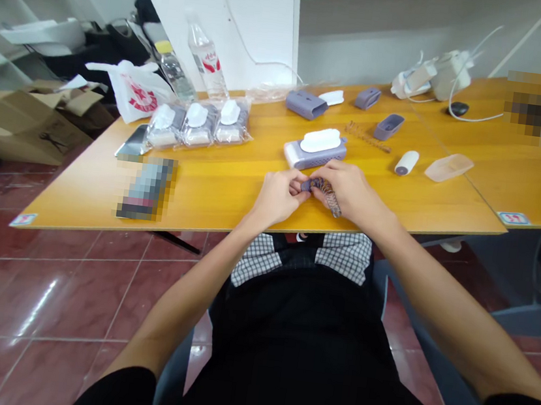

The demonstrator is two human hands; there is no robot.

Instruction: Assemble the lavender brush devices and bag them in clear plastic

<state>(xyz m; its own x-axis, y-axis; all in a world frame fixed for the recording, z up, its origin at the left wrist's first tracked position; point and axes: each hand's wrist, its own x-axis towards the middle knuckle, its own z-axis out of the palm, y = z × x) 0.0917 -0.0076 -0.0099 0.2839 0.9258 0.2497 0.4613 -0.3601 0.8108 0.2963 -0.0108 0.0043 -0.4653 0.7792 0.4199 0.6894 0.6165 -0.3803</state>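
Note:
Near the table's front edge, my left hand (pixel 276 196) pinches a small purple-grey plastic piece (pixel 307 185). My right hand (pixel 348 189), fingers closed, grips a coil spring (pixel 332 202) whose loose end hangs below the fingers. The spring's upper end meets the plastic piece; whether the two are joined is hidden by my fingertips. Just beyond both hands lies a purple-grey plastic case with a white oval top (pixel 321 141). Farther right are a second, stretched spring (pixel 370 137), a white cylinder (pixel 407 163) and an open purple-grey cup (pixel 389 127).
Several bagged purple-grey and white units (pixel 197 124) sit at left, near clear bottles (pixel 208 60) and a white plastic bag (pixel 136 91). Behind are a purple-grey shell (pixel 306 104) and another small part (pixel 367 98). A translucent tray (pixel 449 167) lies at right, before white plugs (pixel 451 75).

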